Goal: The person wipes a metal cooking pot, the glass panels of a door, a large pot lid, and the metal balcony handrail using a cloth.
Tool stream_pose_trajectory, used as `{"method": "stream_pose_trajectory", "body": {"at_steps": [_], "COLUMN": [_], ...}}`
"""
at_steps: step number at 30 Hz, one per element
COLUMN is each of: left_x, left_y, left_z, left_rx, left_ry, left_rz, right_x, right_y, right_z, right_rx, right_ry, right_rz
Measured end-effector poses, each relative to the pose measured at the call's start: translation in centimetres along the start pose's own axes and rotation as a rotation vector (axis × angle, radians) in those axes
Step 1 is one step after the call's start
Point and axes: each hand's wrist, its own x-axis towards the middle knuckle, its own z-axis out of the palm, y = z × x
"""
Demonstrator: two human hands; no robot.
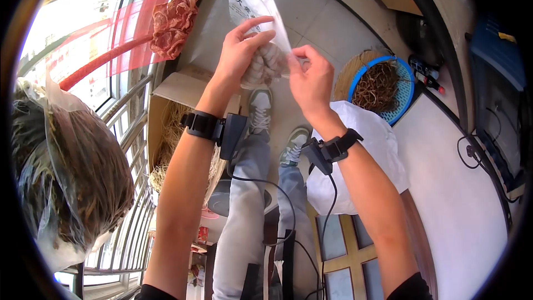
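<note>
Between my hands hangs a clear and white plastic bag (261, 8) with dark printed characters. Pale, rounded, ridged pieces (263, 65) fill its lower end; their exact kind is hard to make out. My left hand (243, 50) is closed on the bag's left side, fingers bent across it just above the pieces. On the other side, my right hand (310, 75) pinches the bag's right edge between thumb and curled fingers. Both wrists wear black straps with small devices and cables.
A blue basket (410, 86) of brown dried roots sits at right, by a white sack (361, 150). On the left are a cardboard box (177, 89) of straw-like stalks, a large stuffed plastic bag (83, 172), and red netting (127, 36) along the window rail.
</note>
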Motion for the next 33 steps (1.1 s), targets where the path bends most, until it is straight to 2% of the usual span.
{"method": "stream_pose_trajectory", "body": {"at_steps": [1, 4, 5, 7, 14, 15, 19, 22, 23, 26, 33], "left_x": [-0.5, -2.9, -4.0, -5.9, -14.3, -15.6, -19.2, -21.3, -22.0, -24.3, -27.5], "left_y": [0.1, 0.0, -0.1, -0.5, -6.6, -7.4, -8.3, -9.1, -7.7, -5.5, -3.9], "left_z": [0.0, 0.8, 1.6, 2.9, 6.7, 7.2, 9.5, 12.8, 13.6, 16.3, 17.7], "left_rx": [0.057, 0.172, 0.173, 0.196, 0.011, -0.018, -0.603, -0.816, -0.901, -1.01, -1.09], "left_ry": [-0.033, -0.102, -0.109, -0.131, 0.049, 0.06, -0.131, -0.011, -0.072, -0.057, -0.066], "left_rz": [0.038, 0.111, 0.106, 0.125, -0.019, -0.118, -0.603, -0.554, -0.477, -0.383, -0.334], "right_x": [0.1, -0.3, -0.7, -1.9, -7.7, -9.0, -14.1, -17.8, -18.8, -20.9, -23.5], "right_y": [-0.2, -1.9, -2.3, -2.7, -5.0, -5.8, -8.3, -10.3, -10.8, -12.4, -14.2], "right_z": [-0.3, -1.8, -2.2, -3.5, -10.0, -10.9, -14.2, -16.2, -17.0, -19.1, -20.2], "right_rx": [0.067, 0.035, -0.018, -0.004, 0.082, 0.094, 0.148, 0.209, 0.203, 0.197, 0.251], "right_ry": [0.02, -0.017, -0.015, -0.042, -0.039, -0.026, 0.031, 0.099, 0.078, 0.031, 0.07], "right_rz": [0.05, 0.011, -0.134, -0.113, 0.027, 0.056, 0.059, 0.059, 0.043, 0.001, -0.121]}}
